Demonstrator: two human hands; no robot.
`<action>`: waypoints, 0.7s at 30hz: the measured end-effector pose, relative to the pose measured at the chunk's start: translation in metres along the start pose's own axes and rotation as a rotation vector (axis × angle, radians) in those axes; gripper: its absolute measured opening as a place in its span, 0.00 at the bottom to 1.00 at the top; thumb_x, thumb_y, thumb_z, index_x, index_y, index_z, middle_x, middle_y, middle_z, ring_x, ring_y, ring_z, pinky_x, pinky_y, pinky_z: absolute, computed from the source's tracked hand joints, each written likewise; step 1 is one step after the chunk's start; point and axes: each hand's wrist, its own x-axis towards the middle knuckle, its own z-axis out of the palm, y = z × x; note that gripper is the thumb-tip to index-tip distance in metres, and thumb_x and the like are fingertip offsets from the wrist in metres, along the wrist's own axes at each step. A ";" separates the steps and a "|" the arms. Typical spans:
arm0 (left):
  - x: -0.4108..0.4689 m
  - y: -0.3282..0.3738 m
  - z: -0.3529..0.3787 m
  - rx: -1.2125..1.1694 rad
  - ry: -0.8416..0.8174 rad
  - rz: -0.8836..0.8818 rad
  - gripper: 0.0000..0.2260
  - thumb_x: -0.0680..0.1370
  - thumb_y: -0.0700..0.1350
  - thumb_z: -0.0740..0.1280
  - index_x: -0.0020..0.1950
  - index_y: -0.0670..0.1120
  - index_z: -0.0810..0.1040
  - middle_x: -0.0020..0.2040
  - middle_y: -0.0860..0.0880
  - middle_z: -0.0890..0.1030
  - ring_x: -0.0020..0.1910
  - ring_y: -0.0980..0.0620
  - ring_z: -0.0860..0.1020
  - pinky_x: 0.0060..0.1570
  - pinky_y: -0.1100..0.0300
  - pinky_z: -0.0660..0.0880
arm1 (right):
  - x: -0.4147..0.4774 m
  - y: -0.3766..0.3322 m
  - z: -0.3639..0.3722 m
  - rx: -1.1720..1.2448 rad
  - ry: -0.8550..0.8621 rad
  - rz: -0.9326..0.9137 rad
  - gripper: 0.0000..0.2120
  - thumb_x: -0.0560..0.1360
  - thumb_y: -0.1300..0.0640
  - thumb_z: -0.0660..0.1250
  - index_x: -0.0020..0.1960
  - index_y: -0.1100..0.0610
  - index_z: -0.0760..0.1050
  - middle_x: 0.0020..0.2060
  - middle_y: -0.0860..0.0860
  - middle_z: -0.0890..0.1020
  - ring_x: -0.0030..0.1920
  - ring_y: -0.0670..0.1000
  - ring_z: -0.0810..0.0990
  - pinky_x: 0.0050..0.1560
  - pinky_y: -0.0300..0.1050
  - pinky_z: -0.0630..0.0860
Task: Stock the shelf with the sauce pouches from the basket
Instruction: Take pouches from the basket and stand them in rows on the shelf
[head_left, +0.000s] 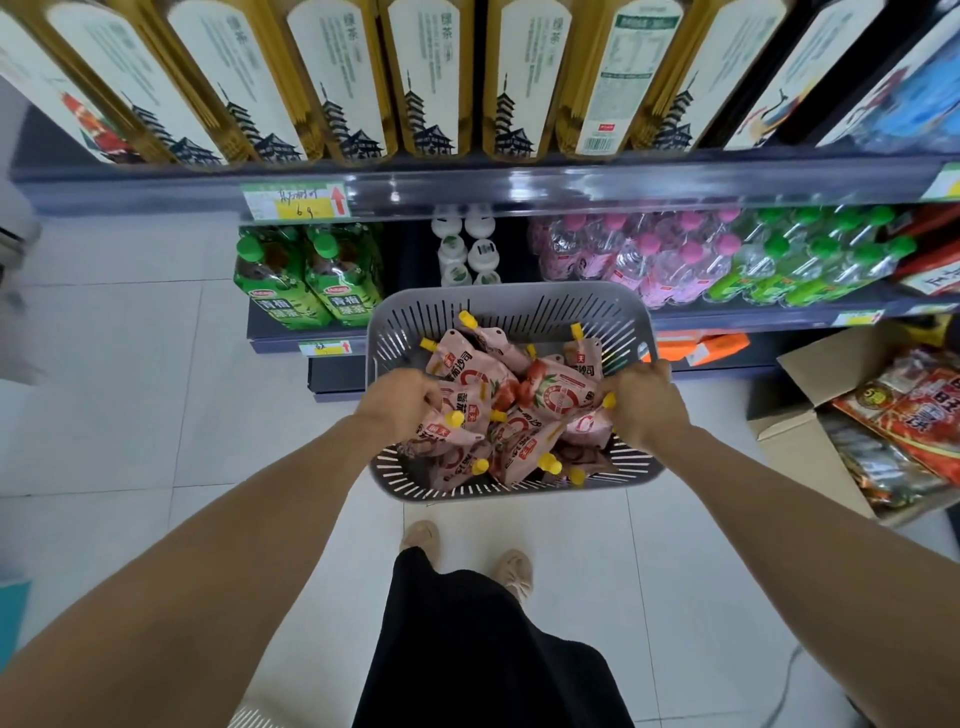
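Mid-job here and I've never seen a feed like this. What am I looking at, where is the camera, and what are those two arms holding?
No machine: these are a person's bare arms, filmed by one wide-angle camera worn on the head, looking down. A grey slotted plastic basket in front of the dark metal shop shelf holds pink sauce pouches with yellow caps. The left hand grips a pouch. The right hand curls at the basket's right edge, on a pouch or on the rim, I cannot tell which. Bottled drinks stand on the shelf behind.
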 end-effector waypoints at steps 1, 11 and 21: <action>0.000 0.001 -0.005 -0.062 0.019 -0.025 0.09 0.74 0.36 0.66 0.48 0.46 0.83 0.52 0.46 0.83 0.48 0.47 0.80 0.49 0.55 0.75 | -0.002 -0.002 -0.007 -0.014 0.003 0.030 0.15 0.71 0.57 0.70 0.55 0.46 0.78 0.57 0.59 0.76 0.63 0.64 0.65 0.62 0.53 0.69; -0.027 0.051 -0.084 -0.622 0.141 -0.074 0.07 0.77 0.39 0.64 0.52 0.37 0.78 0.45 0.44 0.78 0.45 0.50 0.74 0.41 0.65 0.70 | -0.035 -0.011 -0.103 -0.068 0.121 0.102 0.11 0.75 0.60 0.62 0.58 0.57 0.75 0.53 0.58 0.80 0.56 0.61 0.76 0.55 0.50 0.71; -0.092 0.103 -0.184 -0.764 0.244 0.025 0.08 0.78 0.40 0.62 0.39 0.47 0.74 0.46 0.42 0.79 0.52 0.42 0.77 0.60 0.43 0.74 | -0.087 -0.031 -0.202 0.032 0.240 -0.105 0.11 0.71 0.51 0.69 0.53 0.49 0.79 0.50 0.53 0.81 0.60 0.60 0.71 0.62 0.53 0.66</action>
